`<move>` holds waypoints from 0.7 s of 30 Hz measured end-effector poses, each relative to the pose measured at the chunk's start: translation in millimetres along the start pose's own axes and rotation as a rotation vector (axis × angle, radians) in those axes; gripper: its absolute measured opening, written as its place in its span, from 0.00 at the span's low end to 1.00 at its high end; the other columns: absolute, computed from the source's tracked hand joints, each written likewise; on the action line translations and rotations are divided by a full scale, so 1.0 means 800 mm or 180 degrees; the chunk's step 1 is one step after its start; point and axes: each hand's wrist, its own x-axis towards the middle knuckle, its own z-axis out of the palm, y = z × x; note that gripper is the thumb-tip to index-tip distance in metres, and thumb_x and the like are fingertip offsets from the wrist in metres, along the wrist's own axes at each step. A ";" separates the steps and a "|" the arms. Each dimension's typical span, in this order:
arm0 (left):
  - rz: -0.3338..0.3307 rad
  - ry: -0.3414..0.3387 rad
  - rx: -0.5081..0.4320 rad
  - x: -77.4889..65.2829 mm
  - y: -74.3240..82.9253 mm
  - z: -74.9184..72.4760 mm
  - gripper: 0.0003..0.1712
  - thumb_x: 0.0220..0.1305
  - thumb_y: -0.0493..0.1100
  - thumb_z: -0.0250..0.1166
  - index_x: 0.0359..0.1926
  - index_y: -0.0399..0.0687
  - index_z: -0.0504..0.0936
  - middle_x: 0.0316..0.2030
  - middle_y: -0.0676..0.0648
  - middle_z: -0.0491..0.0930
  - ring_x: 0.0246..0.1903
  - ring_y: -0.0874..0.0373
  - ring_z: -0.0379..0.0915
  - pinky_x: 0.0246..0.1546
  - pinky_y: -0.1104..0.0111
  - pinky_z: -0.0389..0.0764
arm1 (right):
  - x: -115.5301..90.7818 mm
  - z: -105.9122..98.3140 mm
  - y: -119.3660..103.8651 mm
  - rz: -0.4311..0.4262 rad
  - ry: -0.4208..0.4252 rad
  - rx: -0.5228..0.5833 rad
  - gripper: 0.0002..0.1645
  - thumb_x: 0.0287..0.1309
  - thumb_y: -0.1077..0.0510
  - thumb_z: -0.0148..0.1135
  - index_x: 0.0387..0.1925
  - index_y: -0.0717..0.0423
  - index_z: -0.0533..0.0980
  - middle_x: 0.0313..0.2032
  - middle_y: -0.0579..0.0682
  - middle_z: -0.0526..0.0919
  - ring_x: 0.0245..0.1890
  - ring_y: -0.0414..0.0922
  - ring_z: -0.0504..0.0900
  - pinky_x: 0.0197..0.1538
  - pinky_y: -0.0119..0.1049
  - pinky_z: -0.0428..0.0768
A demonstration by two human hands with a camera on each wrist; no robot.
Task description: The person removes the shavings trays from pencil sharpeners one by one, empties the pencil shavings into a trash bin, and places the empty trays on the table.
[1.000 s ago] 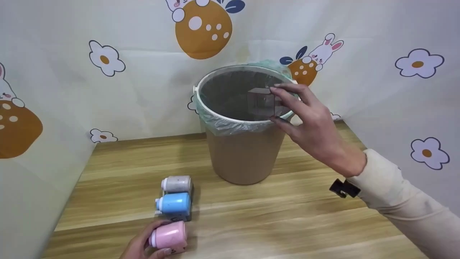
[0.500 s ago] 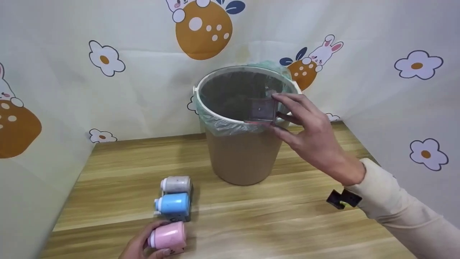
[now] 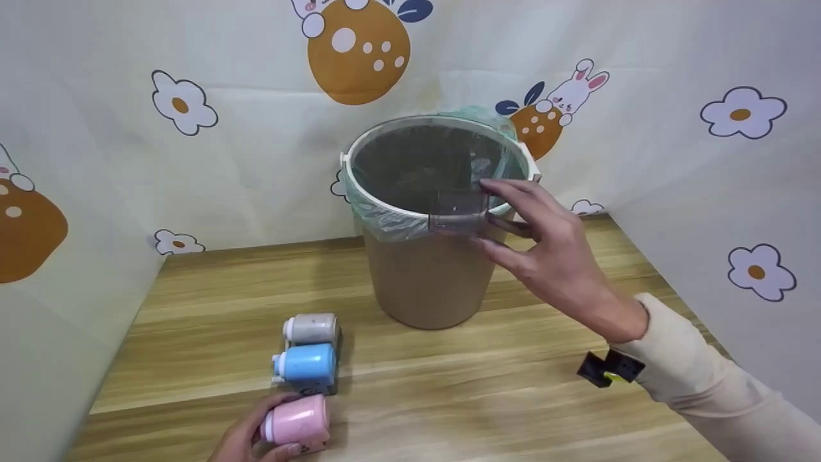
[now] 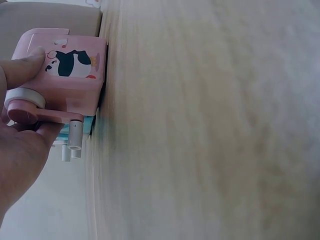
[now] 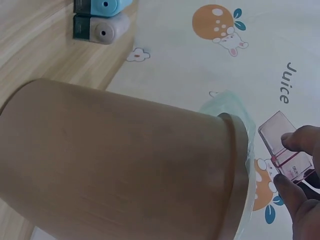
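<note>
My left hand (image 3: 244, 433) grips a pink hand-crank pencil sharpener (image 3: 298, 420) on the table at the lower left. In the left wrist view its panda picture and white crank grip (image 4: 75, 135) show, with my thumb on its side. Between thumb and fingers, my right hand (image 3: 555, 240) pinches a clear plastic shavings drawer (image 3: 457, 212), which overlaps the front rim of the brown waste bin (image 3: 433, 276) in the head view. Small print and a reddish edge show on the drawer (image 5: 295, 167) in the right wrist view. Inside the bin it looks dark.
A blue sharpener (image 3: 309, 364) and a grey one (image 3: 312, 328) stand side by side beyond the pink one. A pale green liner bag (image 3: 391, 221) folds over the bin's rim. Patterned cloth walls (image 3: 256, 128) enclose the wooden table (image 3: 449, 391) at the back and sides.
My right hand has come down a little with the drawer, from over the bin's opening to its front rim, and the drawer has turned. The left hand stays on the pink sharpener.
</note>
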 end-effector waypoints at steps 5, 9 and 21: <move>0.0127 0.0092 0.0123 -0.002 0.000 0.002 0.35 0.58 0.29 0.70 0.63 0.28 0.65 0.50 0.61 0.75 0.44 0.76 0.73 0.41 0.77 0.80 | -0.003 0.002 0.000 0.0107 -0.0049 0.0035 0.35 0.51 0.69 0.74 0.62 0.63 0.74 0.57 0.57 0.79 0.56 0.49 0.82 0.54 0.28 0.83; -0.0061 0.0049 0.0165 -0.003 0.002 0.002 0.35 0.58 0.31 0.71 0.63 0.24 0.64 0.49 0.44 0.76 0.44 0.76 0.72 0.42 0.77 0.80 | -0.006 0.004 -0.002 0.0172 -0.0087 0.0068 0.35 0.50 0.69 0.74 0.62 0.62 0.75 0.57 0.56 0.79 0.56 0.47 0.82 0.54 0.29 0.84; 0.0654 0.0367 0.0339 -0.003 -0.004 0.007 0.36 0.51 0.27 0.73 0.61 0.31 0.70 0.53 0.70 0.74 0.49 0.76 0.73 0.45 0.79 0.79 | -0.024 0.008 -0.005 0.0556 -0.0170 0.0582 0.37 0.45 0.75 0.73 0.60 0.61 0.76 0.56 0.53 0.79 0.59 0.44 0.79 0.52 0.31 0.85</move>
